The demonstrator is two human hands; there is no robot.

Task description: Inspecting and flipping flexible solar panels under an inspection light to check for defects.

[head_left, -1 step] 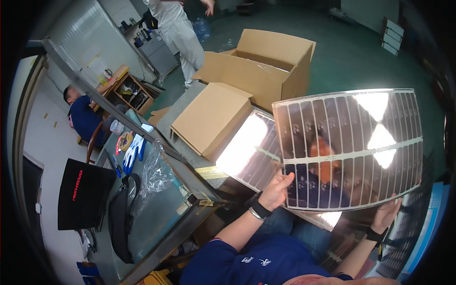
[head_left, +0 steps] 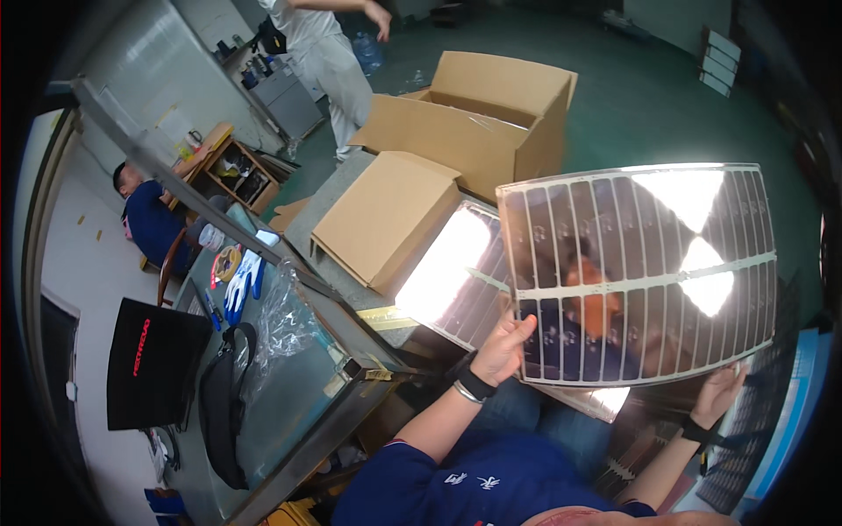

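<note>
A large glossy panel, ruled by pale lines into long narrow cells with a pale band across its middle, is held up in front of me and reflects bright lights and an orange patch. My left hand grips its lower left edge, thumb on the face. My right hand holds the lower right edge from below, with some fingers hidden behind it. Behind and below lies a second similar panel, partly covered by the raised one and strongly glaring.
Left stands a glass-topped table with a metal frame, black monitor, black pouch, plastic wrap and blue-white gloves. Beyond are a closed carton and an open carton. One person stands; another sits.
The view has shifted slightly, and the reflections on the raised panel have moved and widened a little. Both hands keep their hold. The standing person's arm has come lower into view.
</note>
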